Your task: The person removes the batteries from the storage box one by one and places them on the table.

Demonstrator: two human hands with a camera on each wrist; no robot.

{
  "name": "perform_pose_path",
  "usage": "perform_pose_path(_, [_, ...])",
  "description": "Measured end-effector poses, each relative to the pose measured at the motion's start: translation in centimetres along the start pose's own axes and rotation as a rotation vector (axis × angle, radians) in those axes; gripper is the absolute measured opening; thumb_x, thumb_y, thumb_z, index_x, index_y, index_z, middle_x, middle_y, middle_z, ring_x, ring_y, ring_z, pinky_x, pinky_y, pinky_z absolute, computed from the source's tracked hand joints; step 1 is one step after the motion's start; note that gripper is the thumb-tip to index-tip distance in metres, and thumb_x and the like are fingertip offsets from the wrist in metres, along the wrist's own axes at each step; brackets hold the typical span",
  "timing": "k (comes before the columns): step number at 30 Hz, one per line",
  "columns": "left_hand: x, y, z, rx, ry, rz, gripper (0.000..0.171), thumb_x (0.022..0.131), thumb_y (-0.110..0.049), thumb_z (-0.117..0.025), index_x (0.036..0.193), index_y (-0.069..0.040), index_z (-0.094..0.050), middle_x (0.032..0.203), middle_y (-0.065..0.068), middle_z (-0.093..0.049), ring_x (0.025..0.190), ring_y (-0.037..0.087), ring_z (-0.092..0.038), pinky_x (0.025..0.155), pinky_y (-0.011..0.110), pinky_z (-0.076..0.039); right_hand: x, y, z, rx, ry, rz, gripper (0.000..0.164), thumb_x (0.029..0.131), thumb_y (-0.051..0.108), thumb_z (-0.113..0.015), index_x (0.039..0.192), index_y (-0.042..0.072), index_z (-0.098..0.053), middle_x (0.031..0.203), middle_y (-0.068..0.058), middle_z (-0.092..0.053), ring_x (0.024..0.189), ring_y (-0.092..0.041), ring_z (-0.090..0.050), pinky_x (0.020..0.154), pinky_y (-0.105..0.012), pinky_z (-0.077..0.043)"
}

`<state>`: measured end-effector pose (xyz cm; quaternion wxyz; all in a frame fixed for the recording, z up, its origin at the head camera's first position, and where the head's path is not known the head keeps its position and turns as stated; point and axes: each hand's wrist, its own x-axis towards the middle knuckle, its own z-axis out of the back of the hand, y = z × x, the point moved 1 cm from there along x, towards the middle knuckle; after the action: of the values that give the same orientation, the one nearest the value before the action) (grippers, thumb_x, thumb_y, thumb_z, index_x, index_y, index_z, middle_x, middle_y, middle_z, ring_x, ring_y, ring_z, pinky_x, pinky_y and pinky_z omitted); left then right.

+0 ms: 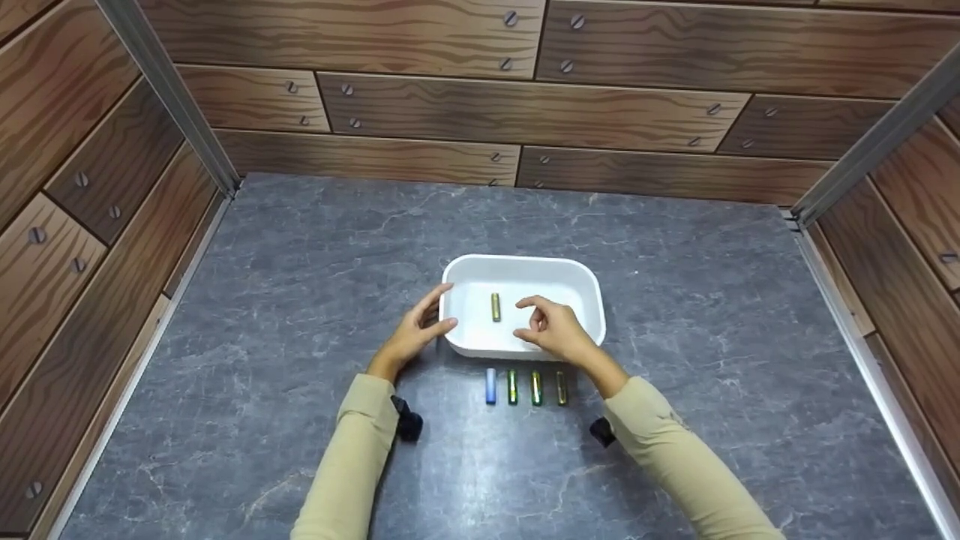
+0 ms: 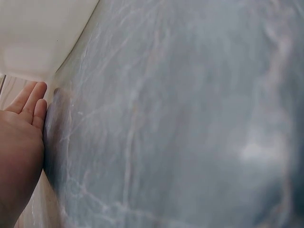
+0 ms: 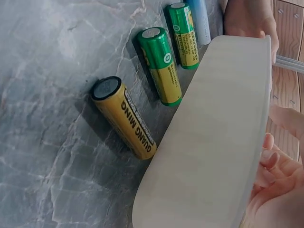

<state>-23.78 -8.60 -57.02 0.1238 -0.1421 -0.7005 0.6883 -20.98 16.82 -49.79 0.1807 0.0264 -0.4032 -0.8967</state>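
A white tub [image 1: 525, 264] stands on the marbled surface with one gold battery [image 1: 495, 307] lying in it. My left hand [image 1: 414, 330] rests against the tub's left end, fingertips and thumb at the rim; in the left wrist view its fingers [image 2: 35, 102] are straight. Over the tub's right half is my right hand [image 1: 553, 326], fingers bent, thumb and index apart, nothing between them. In front of the tub lie a blue battery [image 1: 490, 386], two green-and-gold batteries, a left one [image 1: 512, 386] and a right one [image 1: 536, 388], and a gold battery [image 3: 124, 118] with a black end.
Wood-patterned panels [image 1: 465, 105] wall in the grey marbled tabletop [image 1: 315, 300] at the back and both sides. Metal posts, one at left [image 1: 169, 97] and one at right [image 1: 877, 142], stand at the back corners.
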Motion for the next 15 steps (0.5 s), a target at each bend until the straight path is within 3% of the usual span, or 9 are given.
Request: perform_pose_path(15, [0.0,-0.1,0.1,0.026,0.000,-0.020,0.066,0.092,-0.006,-0.062,0.151,-0.007,-0.032,0.151,0.024,-0.040,0.139,0.040,-0.041,0.116,0.048,-0.036,2.0,-0.7,-1.2,-0.050,0.036,-0.102,0.039,0.080,0.007,-0.075,0.115,-0.005,-0.061,0.064,-0.003,-0.054,0.056,-0.006,-0.041,0.057,-0.019,-0.036])
